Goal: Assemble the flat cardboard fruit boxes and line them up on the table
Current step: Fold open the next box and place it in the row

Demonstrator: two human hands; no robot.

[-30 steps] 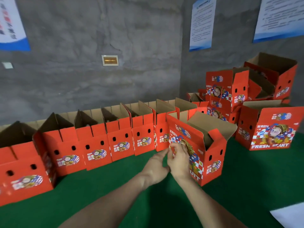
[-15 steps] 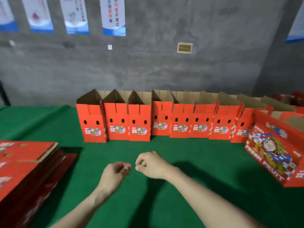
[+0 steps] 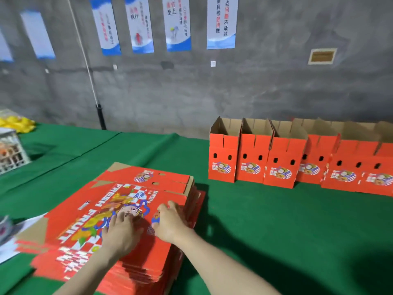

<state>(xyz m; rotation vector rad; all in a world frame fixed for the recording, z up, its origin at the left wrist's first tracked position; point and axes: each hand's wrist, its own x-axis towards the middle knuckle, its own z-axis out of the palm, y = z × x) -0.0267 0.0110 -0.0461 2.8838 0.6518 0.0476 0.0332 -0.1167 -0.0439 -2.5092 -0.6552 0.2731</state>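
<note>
A person stands at a counter (image 3: 276, 231) draped in green cloth, seen from their own head height, with both bare forearms reaching forward and down. In front of them, toward the near left of the counter, lies a stack of flat boxes (image 3: 148, 271), red cardboard with brown edges, piled unfolded one on another. The top flat box (image 3: 85, 211) faces up and shows a cartoon figure, a blue and white chequer pattern and the words "FRESH FRUIT". The left hand (image 3: 122, 232) rests on this print near the middle of the sheet, its grip wide, fingers spread and lying flat. The right hand (image 3: 170, 223) sits just beside it, close to the right edge of the stack, fingers bent and thumb down on the card. The picture is blurred there, so I cannot tell whether this grip is pinching the sheet or only pressing on it. Well apart, along the back right of the counter against a grey concrete wall, stands a row of assembled boxes (image 3: 278, 165), upright, touching side by side, tops open, each with two dark holes and a small oval label. Above, four tall posters (image 3: 221, 22) with Chinese characters hang on the wall, and a small framed plaque (image 3: 322, 56) is to their right. At the far left stand a pale crate (image 3: 11, 156) and something yellow (image 3: 17, 123) behind it. A white sheet (image 3: 8, 250) pokes out beside the stack.
</note>
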